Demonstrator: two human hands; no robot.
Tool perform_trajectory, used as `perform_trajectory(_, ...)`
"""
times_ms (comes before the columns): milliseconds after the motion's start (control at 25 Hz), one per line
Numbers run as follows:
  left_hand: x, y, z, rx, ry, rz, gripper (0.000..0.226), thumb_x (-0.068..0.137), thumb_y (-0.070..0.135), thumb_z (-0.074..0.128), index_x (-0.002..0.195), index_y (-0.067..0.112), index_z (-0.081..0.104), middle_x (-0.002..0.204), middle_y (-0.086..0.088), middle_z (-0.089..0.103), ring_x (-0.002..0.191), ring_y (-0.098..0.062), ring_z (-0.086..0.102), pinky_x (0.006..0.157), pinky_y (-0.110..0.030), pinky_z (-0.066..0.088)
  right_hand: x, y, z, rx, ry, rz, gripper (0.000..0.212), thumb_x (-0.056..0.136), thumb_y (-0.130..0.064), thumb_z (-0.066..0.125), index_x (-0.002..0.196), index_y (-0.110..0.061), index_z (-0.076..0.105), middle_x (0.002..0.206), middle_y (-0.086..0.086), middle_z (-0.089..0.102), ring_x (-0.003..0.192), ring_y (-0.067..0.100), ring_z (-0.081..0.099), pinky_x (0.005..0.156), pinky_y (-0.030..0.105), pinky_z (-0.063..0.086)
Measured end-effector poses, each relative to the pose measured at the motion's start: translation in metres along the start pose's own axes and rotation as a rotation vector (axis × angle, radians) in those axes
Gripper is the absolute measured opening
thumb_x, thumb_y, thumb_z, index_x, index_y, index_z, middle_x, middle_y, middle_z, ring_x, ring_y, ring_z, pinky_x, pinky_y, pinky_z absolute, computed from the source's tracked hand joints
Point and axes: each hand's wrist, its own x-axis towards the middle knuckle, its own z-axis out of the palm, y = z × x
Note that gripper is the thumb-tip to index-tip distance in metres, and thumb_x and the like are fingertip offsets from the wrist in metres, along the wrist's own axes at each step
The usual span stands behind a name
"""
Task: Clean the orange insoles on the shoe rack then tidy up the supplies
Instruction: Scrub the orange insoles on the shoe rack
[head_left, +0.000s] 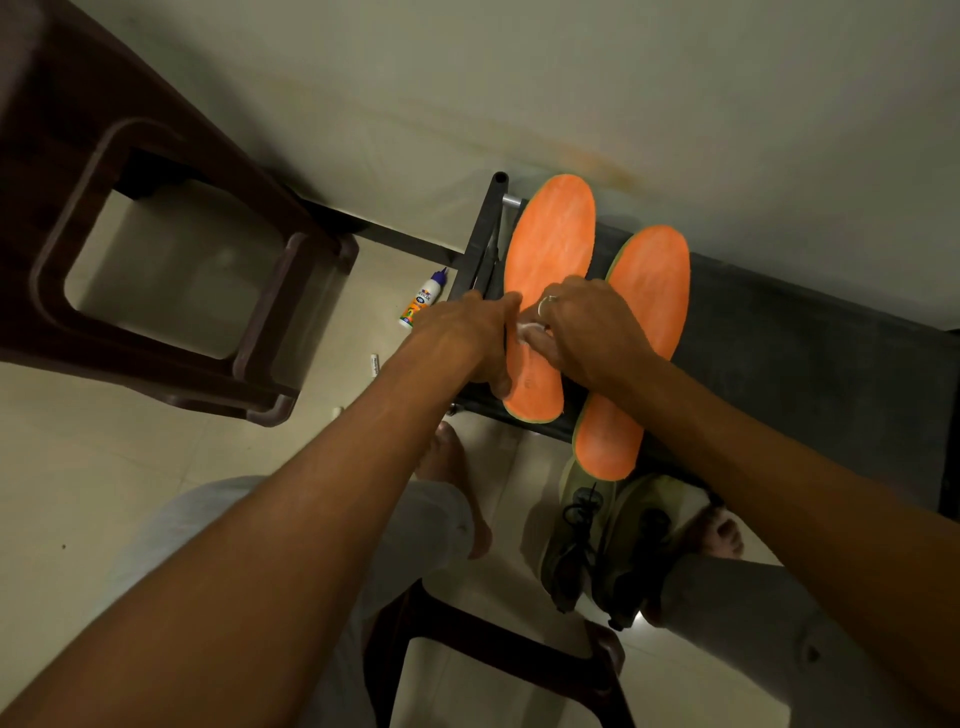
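Two orange insoles lie side by side on the dark shoe rack. My left hand grips the left edge of the left insole near its middle. My right hand, with a ring on one finger, presses a small white wad against that same insole. The right insole lies partly under my right wrist, its heel end hanging over the rack's front edge.
A white glue bottle with a purple cap lies on the tiled floor left of the rack, a small white tube near it. A dark brown plastic stool stands at left. Olive shoes sit on the floor below the rack, beside my bare feet.
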Motion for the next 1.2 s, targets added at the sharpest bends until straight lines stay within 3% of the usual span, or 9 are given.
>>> perform_trajectory(120, 0.000, 0.000, -0.002, -0.008, -0.011, -0.002, 0.115, 0.065, 0.049, 0.089, 0.154, 0.038, 0.017, 0.142, -0.008, 0.043, 0.125, -0.035, 0.052, 0.099, -0.055, 0.048, 0.006, 0.001, -0.004, 0.058, 0.003, 0.050, 0.022, 0.093, -0.035, 0.058, 0.090, -0.023, 0.076, 0.083, 0.006, 0.068, 0.078, 0.026, 0.058, 0.067, 0.041, 0.046)
perform_trajectory(320, -0.001, 0.000, -0.002, 0.030, -0.011, 0.003, 0.121, 0.066, 0.049, 0.088, 0.157, 0.034, 0.010, 0.147, -0.009, 0.040, 0.129, -0.035, 0.049, 0.100, -0.054, 0.048, -0.021, -0.010, -0.008, 0.125, -0.035, -0.123, 0.015, 0.086, -0.031, 0.068, 0.079, -0.020, 0.075, 0.076, 0.005, 0.066, 0.069, 0.026, 0.058, 0.059, 0.037, 0.042)
perform_trajectory(440, -0.001, 0.002, -0.004, 0.000, -0.015, 0.003, 0.113, 0.066, 0.045, 0.089, 0.154, 0.034, 0.019, 0.144, -0.009, 0.043, 0.126, -0.035, 0.052, 0.100, -0.056, 0.048, 0.001, -0.006, -0.003, 0.009, -0.016, -0.032, 0.026, 0.092, -0.034, 0.055, 0.082, -0.016, 0.072, 0.081, 0.007, 0.065, 0.074, 0.026, 0.057, 0.063, 0.039, 0.044)
perform_trajectory(560, -0.002, 0.004, -0.006, -0.014, -0.029, -0.005, 0.110, 0.068, 0.044, 0.089, 0.154, 0.035, 0.021, 0.144, -0.009, 0.044, 0.126, -0.036, 0.051, 0.101, -0.055, 0.047, 0.014, -0.002, -0.001, 0.033, 0.000, 0.022, 0.026, 0.092, -0.030, 0.055, 0.079, -0.012, 0.070, 0.078, 0.010, 0.065, 0.074, 0.027, 0.057, 0.063, 0.040, 0.046)
perform_trajectory(800, -0.004, 0.004, -0.005, 0.041, -0.021, -0.002, 0.121, 0.067, 0.048, 0.088, 0.157, 0.033, 0.010, 0.147, -0.010, 0.040, 0.129, -0.035, 0.050, 0.101, -0.054, 0.047, -0.024, -0.009, -0.007, 0.324, -0.166, -0.048, 0.021, 0.090, -0.040, 0.061, 0.097, -0.031, 0.079, 0.090, -0.003, 0.070, 0.085, 0.015, 0.057, 0.068, 0.032, 0.041)
perform_trajectory(880, -0.003, 0.003, -0.004, 0.032, -0.012, 0.001, 0.119, 0.067, 0.047, 0.088, 0.157, 0.032, 0.012, 0.146, -0.009, 0.042, 0.128, -0.035, 0.051, 0.100, -0.055, 0.048, -0.021, -0.010, -0.001, 0.233, -0.106, -0.056, 0.024, 0.092, -0.042, 0.058, 0.094, -0.030, 0.079, 0.087, -0.001, 0.069, 0.081, 0.017, 0.056, 0.066, 0.031, 0.035)
perform_trajectory(1040, -0.002, 0.004, -0.003, 0.024, 0.003, -0.002, 0.112, 0.065, 0.049, 0.089, 0.153, 0.036, 0.021, 0.140, -0.007, 0.047, 0.123, -0.034, 0.054, 0.097, -0.055, 0.050, 0.008, -0.002, 0.007, 0.074, 0.013, 0.077, 0.041, 0.093, -0.041, 0.039, 0.083, -0.019, 0.073, 0.080, 0.005, 0.066, 0.075, 0.023, 0.055, 0.065, 0.036, 0.038)
perform_trajectory(1200, -0.002, 0.002, -0.002, 0.049, -0.001, -0.003, 0.116, 0.065, 0.050, 0.088, 0.155, 0.035, 0.016, 0.143, -0.008, 0.044, 0.126, -0.034, 0.052, 0.098, -0.055, 0.049, -0.005, -0.006, 0.001, 0.210, -0.052, 0.035, 0.026, 0.091, -0.037, 0.056, 0.084, -0.023, 0.076, 0.080, 0.001, 0.067, 0.077, 0.020, 0.056, 0.065, 0.036, 0.042)
